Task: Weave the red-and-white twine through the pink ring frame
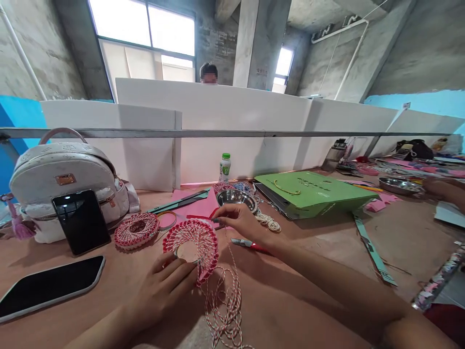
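Observation:
My left hand (169, 286) is closed on the lower left of a pink ring-shaped piece (207, 237) wound with red-and-white cord in a crisscross pattern. A gap shows in its winding at the lower left, near my fingers. Beyond its upper right edge, my right hand (241, 220) is pinched, with a thin strand running up to its fingertips. Below the ring, a loose tangle of red-and-white cord (225, 310) lies on the table. Another wound ring (125, 232) lies to the left. Under my right forearm is a red utility knife (250, 245) with its blade out.
Around the table (290, 300) are two phones (80, 218), a white backpack (65, 169), a metal bowl (238, 198), pink paper (192, 208), a green bag (316, 191), a bottle (225, 167) and a green strip (374, 249). Another person's hand (443, 191) is at right; a head shows behind the partition (232, 111).

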The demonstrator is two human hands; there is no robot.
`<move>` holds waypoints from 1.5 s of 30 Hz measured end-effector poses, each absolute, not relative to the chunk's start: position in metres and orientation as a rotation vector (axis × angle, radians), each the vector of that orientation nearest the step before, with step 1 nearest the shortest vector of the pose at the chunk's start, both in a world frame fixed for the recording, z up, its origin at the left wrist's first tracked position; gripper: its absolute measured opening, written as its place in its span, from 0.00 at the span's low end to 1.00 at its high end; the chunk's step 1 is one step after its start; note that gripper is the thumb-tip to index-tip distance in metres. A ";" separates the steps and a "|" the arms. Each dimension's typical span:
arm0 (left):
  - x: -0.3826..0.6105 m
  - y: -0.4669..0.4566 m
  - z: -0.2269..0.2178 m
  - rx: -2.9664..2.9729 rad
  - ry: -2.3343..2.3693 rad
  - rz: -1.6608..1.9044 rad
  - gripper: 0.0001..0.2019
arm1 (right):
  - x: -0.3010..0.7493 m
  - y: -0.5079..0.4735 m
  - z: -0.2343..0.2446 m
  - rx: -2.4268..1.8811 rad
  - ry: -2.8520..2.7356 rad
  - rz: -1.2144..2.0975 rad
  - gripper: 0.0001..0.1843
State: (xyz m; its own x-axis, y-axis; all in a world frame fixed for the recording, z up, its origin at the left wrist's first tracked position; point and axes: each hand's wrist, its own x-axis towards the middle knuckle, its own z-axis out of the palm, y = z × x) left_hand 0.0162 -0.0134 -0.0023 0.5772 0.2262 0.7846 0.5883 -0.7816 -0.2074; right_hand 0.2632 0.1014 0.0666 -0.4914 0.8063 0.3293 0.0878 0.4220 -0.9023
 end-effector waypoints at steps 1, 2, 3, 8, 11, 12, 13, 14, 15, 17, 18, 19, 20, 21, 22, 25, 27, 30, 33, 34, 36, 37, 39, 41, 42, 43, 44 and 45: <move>0.016 -0.013 -0.002 -2.367 -0.653 -1.075 0.18 | 0.261 0.102 0.064 -0.745 -1.873 1.134 0.09; 0.016 -0.013 -0.002 -2.374 -0.654 -1.065 0.18 | 0.258 0.101 0.062 -0.730 -1.876 1.144 0.09; 0.016 -0.013 -0.002 -2.379 -0.657 -1.056 0.18 | 0.257 0.100 0.061 -0.722 -1.878 1.152 0.09; 0.017 -0.012 0.000 -2.386 -0.678 -1.071 0.19 | 0.252 0.095 0.065 -0.717 -1.852 1.178 0.07; 0.019 -0.012 0.003 -2.379 -0.649 -1.074 0.19 | 0.251 0.094 0.067 -0.674 -1.867 1.157 0.06; 0.019 -0.012 0.005 -2.385 -0.636 -1.074 0.19 | 0.250 0.094 0.067 -0.657 -1.869 1.153 0.06; 0.020 -0.013 0.006 -2.395 -0.624 -1.071 0.18 | 0.250 0.095 0.066 -0.642 -1.867 1.157 0.06; 0.020 -0.013 0.008 -2.409 -0.616 -1.067 0.18 | 0.250 0.095 0.065 -0.630 -1.861 1.170 0.06; 0.020 -0.013 0.009 -2.426 -0.611 -1.063 0.18 | 0.250 0.096 0.064 -0.623 -1.852 1.188 0.06; 0.020 -0.013 0.010 -2.451 -0.617 -1.061 0.18 | 0.250 0.098 0.062 -0.620 -1.835 1.225 0.06; 0.020 -0.013 0.010 -2.462 -0.620 -1.062 0.18 | 0.250 0.099 0.061 -0.618 -1.831 1.236 0.06; 0.019 -0.012 0.009 -2.473 -0.619 -1.066 0.18 | 0.250 0.100 0.060 -0.611 -1.833 1.244 0.06; 0.019 -0.012 0.009 -2.485 -0.617 -1.067 0.18 | 0.251 0.101 0.059 -0.594 -1.839 1.251 0.06; 0.018 -0.012 0.009 -2.501 -0.614 -1.061 0.18 | 0.251 0.101 0.059 -0.569 -1.846 1.260 0.06; 0.017 -0.011 0.009 -2.519 -0.615 -1.055 0.17 | 0.251 0.102 0.058 -0.541 -1.851 1.271 0.07; 0.014 -0.011 0.007 -2.557 -0.638 -1.030 0.15 | 0.251 0.104 0.057 -0.498 -1.822 1.322 0.11; 0.013 -0.011 0.006 -2.576 -0.656 -1.007 0.15 | 0.250 0.106 0.055 -0.515 -1.784 1.348 0.13; 0.016 -0.011 0.006 -2.575 -0.674 -1.046 0.17 | 0.249 0.109 0.052 -0.544 -1.760 1.385 0.16; 0.020 -0.010 0.010 -2.532 -0.666 -1.128 0.18 | 0.250 0.111 0.048 -0.531 -1.742 1.428 0.16; 0.021 -0.010 0.012 -2.522 -0.660 -1.130 0.19 | 0.251 0.111 0.047 -0.525 -1.739 1.441 0.16; 0.022 -0.010 0.016 -2.507 -0.665 -1.124 0.19 | 0.252 0.111 0.047 -0.524 -1.757 1.478 0.16; 0.022 -0.010 0.018 -2.503 -0.674 -1.123 0.19 | 0.253 0.110 0.047 -0.527 -1.774 1.502 0.17; 0.020 -0.010 0.018 -2.513 -0.689 -1.102 0.19 | 0.253 0.108 0.050 -0.532 -1.799 1.556 0.18; 0.018 -0.009 0.014 -2.539 -0.710 -1.055 0.18 | 0.252 0.108 0.052 -0.516 -1.795 1.582 0.18; 0.017 -0.009 0.012 -2.553 -0.716 -1.028 0.17 | 0.252 0.108 0.053 -0.507 -1.786 1.566 0.17; 0.017 -0.008 0.009 -2.562 -0.723 -1.010 0.16 | 0.251 0.108 0.053 -0.502 -1.772 1.528 0.16; 0.016 -0.007 0.006 -2.572 -0.717 -0.991 0.15 | 0.250 0.109 0.052 -0.504 -1.756 1.479 0.16; 0.015 -0.006 0.003 -2.561 -0.703 -1.010 0.14 | 0.249 0.110 0.051 -0.509 -1.741 1.434 0.16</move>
State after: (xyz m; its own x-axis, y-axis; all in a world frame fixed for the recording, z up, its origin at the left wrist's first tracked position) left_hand 0.0151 -0.0063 0.0034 0.6333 0.3306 0.6997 0.5409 -0.8357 -0.0948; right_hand 0.2493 0.1096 0.0511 -0.5942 0.7350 0.3267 -0.1796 0.2747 -0.9446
